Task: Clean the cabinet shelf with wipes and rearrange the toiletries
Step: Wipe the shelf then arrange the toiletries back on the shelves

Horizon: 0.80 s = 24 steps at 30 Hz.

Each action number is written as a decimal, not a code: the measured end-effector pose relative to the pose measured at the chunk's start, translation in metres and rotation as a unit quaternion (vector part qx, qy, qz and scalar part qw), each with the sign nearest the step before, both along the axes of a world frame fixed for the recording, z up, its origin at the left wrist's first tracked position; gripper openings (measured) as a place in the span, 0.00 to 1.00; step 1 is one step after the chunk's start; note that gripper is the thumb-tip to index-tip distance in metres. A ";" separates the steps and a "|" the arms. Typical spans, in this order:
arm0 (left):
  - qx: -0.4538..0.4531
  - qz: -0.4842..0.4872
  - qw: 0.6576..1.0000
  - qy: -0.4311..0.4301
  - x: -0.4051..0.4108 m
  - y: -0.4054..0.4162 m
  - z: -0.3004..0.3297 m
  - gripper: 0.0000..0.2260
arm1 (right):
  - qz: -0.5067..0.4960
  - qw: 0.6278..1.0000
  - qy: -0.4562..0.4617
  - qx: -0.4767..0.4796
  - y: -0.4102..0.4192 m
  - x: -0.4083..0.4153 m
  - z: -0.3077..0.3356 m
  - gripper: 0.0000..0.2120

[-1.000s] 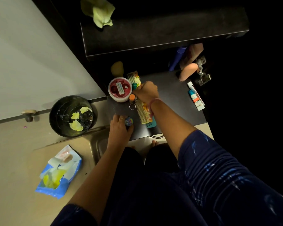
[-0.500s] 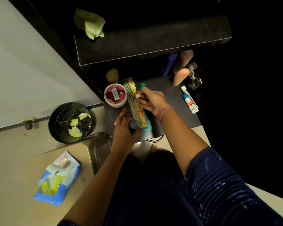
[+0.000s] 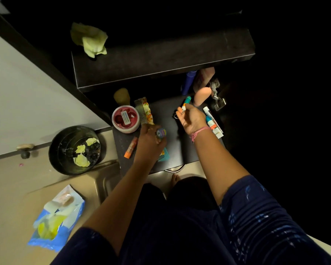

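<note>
Several toiletries lie scattered on the dark shelf (image 3: 172, 142), so we judge rearranging about half done: our left hand (image 3: 150, 139) grips a small round tin (image 3: 161, 132) near the comb (image 3: 144, 111), our right hand (image 3: 192, 119) pinches a tube (image 3: 186, 101) farther right.

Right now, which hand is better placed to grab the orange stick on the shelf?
Left. The left hand is right beside the orange stick, though it grips a small jar. The right hand holds a teal tube farther off.

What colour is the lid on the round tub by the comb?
The tub's lid is red with a pale label, seen in the head view.
</note>
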<state>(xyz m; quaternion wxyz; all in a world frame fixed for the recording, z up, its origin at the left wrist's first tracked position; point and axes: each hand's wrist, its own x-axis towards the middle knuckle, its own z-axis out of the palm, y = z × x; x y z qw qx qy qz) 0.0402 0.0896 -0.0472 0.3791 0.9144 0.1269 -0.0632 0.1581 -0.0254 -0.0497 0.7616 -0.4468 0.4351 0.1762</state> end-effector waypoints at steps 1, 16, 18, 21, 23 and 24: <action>-0.004 -0.001 1.000 -0.004 0.012 -0.004 0.000 0.16 | -0.003 1.000 -0.002 -0.012 0.000 0.004 0.000 0.07; 0.001 0.038 0.999 0.020 0.136 -0.037 -0.035 0.19 | -0.069 0.989 -0.114 -0.061 0.017 0.014 -0.030 0.20; 0.000 0.040 0.999 0.016 0.142 -0.042 -0.037 0.20 | -0.079 0.990 -0.110 -0.032 0.016 0.006 -0.031 0.19; 0.003 0.054 0.999 0.004 0.148 -0.047 -0.043 0.20 | -0.104 0.990 -0.098 0.016 0.009 0.001 -0.041 0.14; -0.002 0.057 0.998 -0.006 0.149 -0.048 -0.044 0.20 | -0.109 0.990 -0.089 0.033 0.004 0.001 -0.050 0.18; -0.009 0.056 0.998 -0.008 0.148 -0.048 -0.043 0.19 | -0.098 0.991 -0.086 0.008 0.001 0.000 -0.051 0.17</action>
